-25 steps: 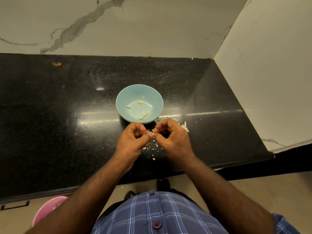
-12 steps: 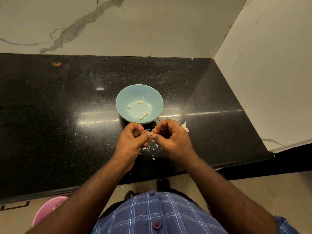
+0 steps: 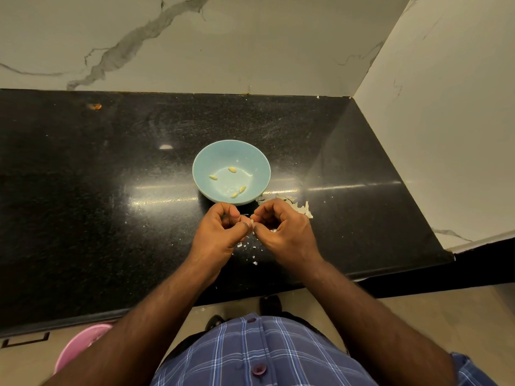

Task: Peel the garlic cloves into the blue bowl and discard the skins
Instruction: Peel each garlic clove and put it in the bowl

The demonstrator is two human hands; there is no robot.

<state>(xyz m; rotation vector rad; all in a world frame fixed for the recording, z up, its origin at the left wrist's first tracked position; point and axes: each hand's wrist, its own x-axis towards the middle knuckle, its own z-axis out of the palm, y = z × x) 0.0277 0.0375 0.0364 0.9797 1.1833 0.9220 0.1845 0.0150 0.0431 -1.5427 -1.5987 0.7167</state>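
A garlic clove [image 3: 252, 220] sits pinched between the fingertips of the left hand [image 3: 220, 234] and the right hand [image 3: 284, 232], both with fingers curled, held just above a black stone counter [image 3: 97, 207]. Just beyond the hands stands the blue bowl [image 3: 231, 171], holding four peeled cloves [image 3: 232, 169]. Papery skins [image 3: 302, 209] lie heaped on the counter beside the bowl, behind the right hand, with smaller flakes [image 3: 254, 263] scattered below the hands. A pink bin [image 3: 80, 346] stands on the floor at lower left.
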